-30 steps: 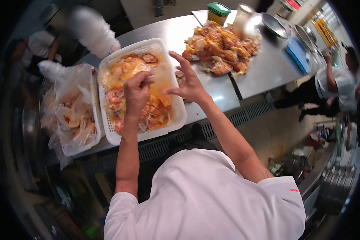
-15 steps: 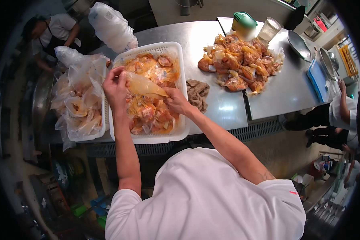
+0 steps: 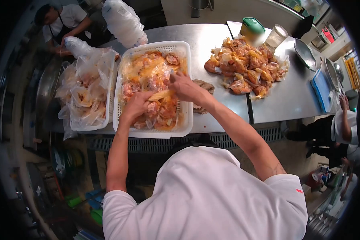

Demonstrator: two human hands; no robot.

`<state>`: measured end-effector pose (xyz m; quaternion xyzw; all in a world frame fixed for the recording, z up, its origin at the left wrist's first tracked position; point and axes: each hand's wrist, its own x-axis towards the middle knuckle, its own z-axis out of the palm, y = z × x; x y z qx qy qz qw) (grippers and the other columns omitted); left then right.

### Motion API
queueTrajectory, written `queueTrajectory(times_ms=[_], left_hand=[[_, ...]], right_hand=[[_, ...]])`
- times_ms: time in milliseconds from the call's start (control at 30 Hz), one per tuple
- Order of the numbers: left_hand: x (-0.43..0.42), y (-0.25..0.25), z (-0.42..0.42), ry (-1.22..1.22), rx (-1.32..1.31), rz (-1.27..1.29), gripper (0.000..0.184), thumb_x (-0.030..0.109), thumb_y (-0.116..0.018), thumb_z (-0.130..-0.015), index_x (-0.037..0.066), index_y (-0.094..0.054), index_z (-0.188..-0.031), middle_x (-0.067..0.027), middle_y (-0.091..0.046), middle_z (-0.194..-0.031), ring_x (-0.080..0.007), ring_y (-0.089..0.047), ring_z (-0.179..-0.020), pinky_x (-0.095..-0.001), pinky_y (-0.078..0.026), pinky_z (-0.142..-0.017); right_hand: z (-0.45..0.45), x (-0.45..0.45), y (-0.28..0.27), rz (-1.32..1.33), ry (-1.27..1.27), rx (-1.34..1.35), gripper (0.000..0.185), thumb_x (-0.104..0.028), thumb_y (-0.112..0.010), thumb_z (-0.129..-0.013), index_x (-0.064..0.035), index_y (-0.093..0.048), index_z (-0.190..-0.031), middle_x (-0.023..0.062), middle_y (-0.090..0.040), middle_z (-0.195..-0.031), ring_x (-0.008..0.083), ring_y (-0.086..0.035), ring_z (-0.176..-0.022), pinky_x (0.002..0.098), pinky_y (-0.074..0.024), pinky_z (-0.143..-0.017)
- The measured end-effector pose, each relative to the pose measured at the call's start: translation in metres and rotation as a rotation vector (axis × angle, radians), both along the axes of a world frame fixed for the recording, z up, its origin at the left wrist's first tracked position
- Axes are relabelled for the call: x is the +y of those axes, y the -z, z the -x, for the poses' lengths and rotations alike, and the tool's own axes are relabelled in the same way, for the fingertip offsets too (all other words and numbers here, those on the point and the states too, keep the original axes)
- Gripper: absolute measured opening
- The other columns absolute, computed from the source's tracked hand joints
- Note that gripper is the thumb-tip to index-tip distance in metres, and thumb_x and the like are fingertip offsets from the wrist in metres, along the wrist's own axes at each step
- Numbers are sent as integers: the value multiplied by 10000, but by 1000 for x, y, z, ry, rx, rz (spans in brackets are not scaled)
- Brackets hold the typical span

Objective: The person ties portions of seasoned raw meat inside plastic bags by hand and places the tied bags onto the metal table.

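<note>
Over the basket, left of centre: a strip of yellowish film is held between the two hands, above the wrapped meat pieces.
Left hand: with its fingers pinched, the left hand is closed on the lower end of the film; it has been brought from the basket's left rim to over its lower middle.
Right hand: raised a little, the right hand is curled around the other end, near the right rim; its exact finger hold cannot be told.
Film: a wider, looser sheet is now drawn into a short, narrow strip, so it seems to be gathered or pulled taut rather than spread.
White basket: the orange-coated pieces are contained by the white basket, set on the steel tabletop.
Beside it, left: loose clear bags are piled in a second white basket.
Right of the hands: a brown cloth is partly covered by the right forearm.
Upper right of centre: bagged pieces are heaped near a green-lidded tub and a clear container.
Upper left: a person in a dark apron is seen beyond the bags.
</note>
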<state>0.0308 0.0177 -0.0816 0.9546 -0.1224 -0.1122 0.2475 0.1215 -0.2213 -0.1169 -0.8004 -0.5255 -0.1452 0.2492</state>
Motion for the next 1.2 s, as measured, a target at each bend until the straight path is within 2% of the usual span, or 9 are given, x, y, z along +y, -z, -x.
queueTrajectory(times_ms=[233, 333, 400, 533, 667, 800, 900, 1133, 1200], left_hand=[[-88, -21, 44, 62, 362, 1352, 237, 239, -621, -988, 29, -648, -1095, 23, -656, -919, -95, -630, -821, -277, -506, -778], [-51, 48, 10, -181, 107, 694, 320, 277, -628, -1001, 7, -629, -1173, -17, -670, -952, -110, -640, -909, -267, -505, -859], [-6, 103, -9, -394, -97, 797, 253, 170, -677, -962, 3, -660, -1152, -30, -689, -961, -133, -661, -938, -279, -531, -862], [-50, -11, -2, -312, -30, 1142, 472, 57, -746, -861, 17, -579, -1300, -58, -692, -1073, -164, -697, -903, -279, -564, -789], [-93, -12, 11, -359, -475, 497, 676, 55, -802, -712, 78, -552, -1340, -123, -674, -1025, -248, -695, -927, -387, -524, -842], [-106, 3, 8, -446, -653, 358, 581, 23, -740, -711, 78, -580, -1266, -124, -679, -1013, -337, -657, -926, -429, -407, -991], [-104, -3, 2, -397, -813, 284, 523, -68, -695, -721, 24, -597, -1226, -96, -697, -890, -197, -677, -776, -332, -549, -733], [-91, 14, -26, -441, -189, 1271, 238, -72, -658, -781, -7, -560, -988, -38, -692, -909, -110, -644, -803, -225, -514, -671], [-99, 6, -26, -241, -608, 310, 268, -78, -616, -792, 6, -570, -1042, -93, -666, -865, -220, -674, -809, -305, -565, -741]], right_hand=[[12, 26, -42, -649, -145, 1040, 182, -197, -717, -916, -21, -673, -901, 10, -611, -879, 102, -600, -843, 283, -493, -719], [21, 34, -45, -672, -258, 1167, 237, -227, -664, -968, 8, -673, -933, 7, -626, -869, 103, -600, -815, 291, -501, -703], [23, 31, -40, -629, -51, 974, 296, -246, -637, -975, 46, -685, -964, 35, -673, -850, 135, -611, -739, 314, -508, -676], [40, 18, -62, -437, 370, 1023, 213, -104, -558, -899, 56, -671, -983, 202, -702, -907, 278, -694, -782, 387, -532, -714], [44, 24, -29, -640, 380, 852, 196, -52, -523, -850, 43, -631, -983, 299, -679, -992, 425, -689, -926, 445, -539, -787], [53, 14, -28, -812, 257, 1120, 245, 8, -557, -835, 6, -622, -1070, 90, -712, -962, 137, -652, -892, 306, -517, -778], [52, -1, -24, -751, 255, 1086, 212, -6, -622, -847, 11, -663, -1054, 48, -700, -900, 83, -613, -816, 272, -511, -718], [43, -25, -16, -702, -20, 1456, 160, -82, -668, -935, 4, -686, -1069, 18, -699, -1004, 67, -602, -938, 242, -493, -807], [43, -26, -7, -933, 54, 1364, 210, -97, -729, -886, 36, -680, -1041, 23, -693, -880, 79, -613, -803, 264, -513, -725]])
